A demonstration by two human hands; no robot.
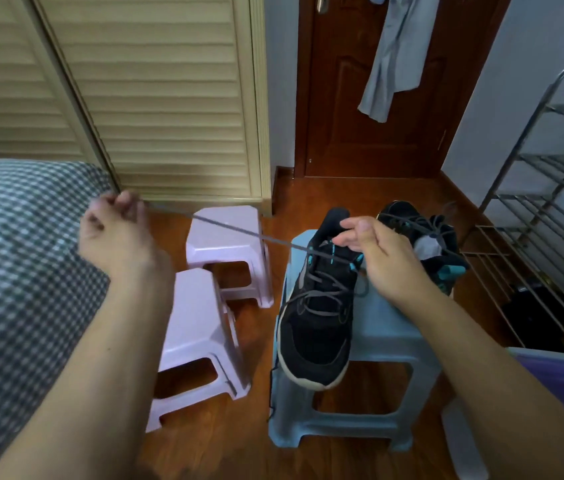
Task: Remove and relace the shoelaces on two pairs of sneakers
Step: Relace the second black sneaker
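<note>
A black sneaker (315, 327) with teal accents lies on a light blue stool (384, 344), its toe hanging over the front edge. A grey shoelace (228, 228) runs taut from its upper eyelets to the left. My left hand (114, 226) pinches the lace's far end, raised over the bed edge. My right hand (377, 258) rests on the sneaker's tongue, thumb and forefinger pinching near the top eyelets. A second black sneaker (422, 233) with loose laces lies behind it on the stool.
Two pink stools (225, 244) (197, 341) stand left of the blue one on the wooden floor. A checkered bed (14, 271) fills the left. A metal shoe rack (550, 220) stands right, a louvred wardrobe and brown door behind.
</note>
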